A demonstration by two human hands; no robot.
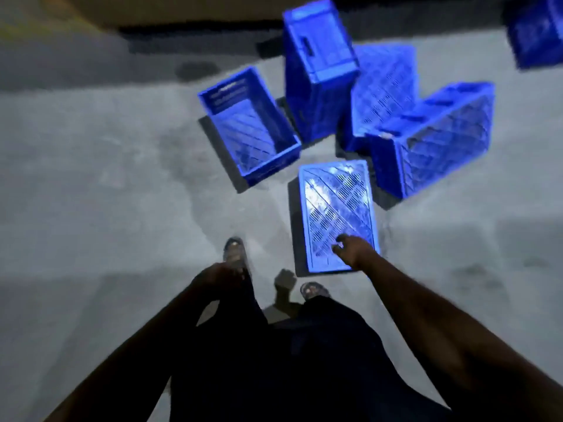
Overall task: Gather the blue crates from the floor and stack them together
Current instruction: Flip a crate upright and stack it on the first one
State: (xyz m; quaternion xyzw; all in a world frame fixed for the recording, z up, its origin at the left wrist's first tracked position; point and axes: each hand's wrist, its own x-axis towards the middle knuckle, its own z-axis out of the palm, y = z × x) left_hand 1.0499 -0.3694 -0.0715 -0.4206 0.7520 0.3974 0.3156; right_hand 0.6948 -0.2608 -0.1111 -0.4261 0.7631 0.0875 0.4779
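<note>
Bare forearms, no sleeves in sight. Dark, loose trousers [304,360] covering both legs. Open sandals with pale straps on the left foot [233,252] and right foot [312,290]. Left hand [217,277], right hand [353,248] ungloved.

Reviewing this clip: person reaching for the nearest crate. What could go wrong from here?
1. The upside-down crate under the right hand shows only its flat lattice base, so a one-handed grab may slip.
2. The crates lie every way: the tall crate stands on end and could topple if knocked.
3. Dim, blurred footage; the sandalled feet are close to the crates, a tripping hazard.
</note>
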